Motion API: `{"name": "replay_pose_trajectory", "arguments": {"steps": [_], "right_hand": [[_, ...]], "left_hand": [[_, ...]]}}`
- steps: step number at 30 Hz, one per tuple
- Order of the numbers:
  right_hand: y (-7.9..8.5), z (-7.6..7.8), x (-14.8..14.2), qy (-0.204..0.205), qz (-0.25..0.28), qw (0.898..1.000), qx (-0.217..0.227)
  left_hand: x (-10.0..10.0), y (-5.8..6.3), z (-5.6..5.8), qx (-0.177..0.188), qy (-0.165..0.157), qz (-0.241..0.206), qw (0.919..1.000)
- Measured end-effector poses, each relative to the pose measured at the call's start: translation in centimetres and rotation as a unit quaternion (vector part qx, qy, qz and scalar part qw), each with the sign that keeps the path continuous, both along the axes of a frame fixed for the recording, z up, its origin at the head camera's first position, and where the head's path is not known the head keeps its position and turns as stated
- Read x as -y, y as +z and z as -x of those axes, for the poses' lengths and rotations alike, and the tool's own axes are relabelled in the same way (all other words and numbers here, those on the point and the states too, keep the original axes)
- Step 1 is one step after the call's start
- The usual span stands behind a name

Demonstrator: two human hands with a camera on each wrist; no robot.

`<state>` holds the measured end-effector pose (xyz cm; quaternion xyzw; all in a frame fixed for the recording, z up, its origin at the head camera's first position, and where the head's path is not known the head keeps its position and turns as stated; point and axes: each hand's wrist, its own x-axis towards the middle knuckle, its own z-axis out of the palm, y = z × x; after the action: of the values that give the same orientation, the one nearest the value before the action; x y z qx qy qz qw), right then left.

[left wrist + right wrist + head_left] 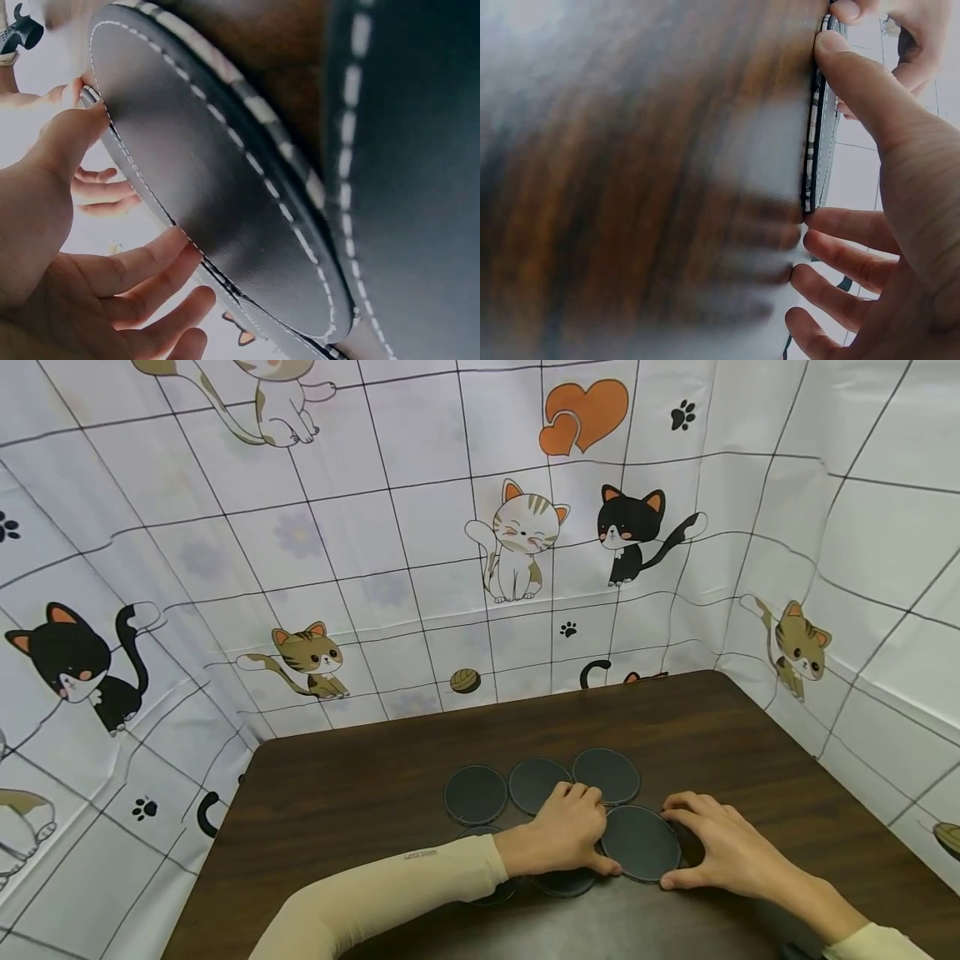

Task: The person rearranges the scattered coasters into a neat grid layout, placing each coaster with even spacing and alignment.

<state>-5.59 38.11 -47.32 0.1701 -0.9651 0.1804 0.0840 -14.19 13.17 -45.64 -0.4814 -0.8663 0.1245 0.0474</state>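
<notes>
Round black coasters with stitched rims lie in two rows on the brown table. Both hands are at the front-right coaster [641,843], which sits flat. My right hand [723,847] holds its right side, thumb at the near rim and index fingertip at the far rim; its other fingers spread past the edge. My left hand [562,831] grips the left rim with thumb and fingers, reaching over the front-middle coaster [202,165]. That coaster and the front-left coaster [498,893] are partly hidden under the left arm.
Behind lie a back-left coaster [476,795], a back-middle coaster [536,783] and a back-right coaster [607,777]. The table [337,793] ends against a white cat-print curtain [420,543] at the back and sides. A dark object [798,950] lies by the right sleeve.
</notes>
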Motion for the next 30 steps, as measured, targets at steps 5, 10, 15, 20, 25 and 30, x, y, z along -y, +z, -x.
{"name": "replay_pose_trajectory", "arguments": {"steps": [5,10,15,20,25,30], "right_hand": [[-0.06,-0.08,0.02,-0.003,-0.003,1.000,0.000],[-0.06,-0.08,0.04,-0.004,-0.008,1.000,-0.004],[-0.10,-0.01,0.07,-0.007,-0.009,1.000,-0.004],[-0.33,0.27,0.22,-0.009,-0.013,1.000,0.003],[-0.33,0.58,0.26,-0.012,-0.015,1.000,0.001],[-0.27,0.54,0.17,-0.018,-0.013,1.000,0.010]], "left_hand": [[0.02,0.31,-0.18,0.003,0.008,0.003,1.0000],[0.03,0.50,-0.30,-0.001,0.008,0.001,1.0000],[0.02,0.45,-0.30,-0.002,0.009,-0.003,0.9999],[0.31,0.25,-0.44,0.005,0.018,0.000,0.9998],[0.38,0.21,-0.33,0.000,0.019,-0.004,0.9998],[0.44,0.34,-0.29,0.020,0.024,-0.011,0.9995]]}}
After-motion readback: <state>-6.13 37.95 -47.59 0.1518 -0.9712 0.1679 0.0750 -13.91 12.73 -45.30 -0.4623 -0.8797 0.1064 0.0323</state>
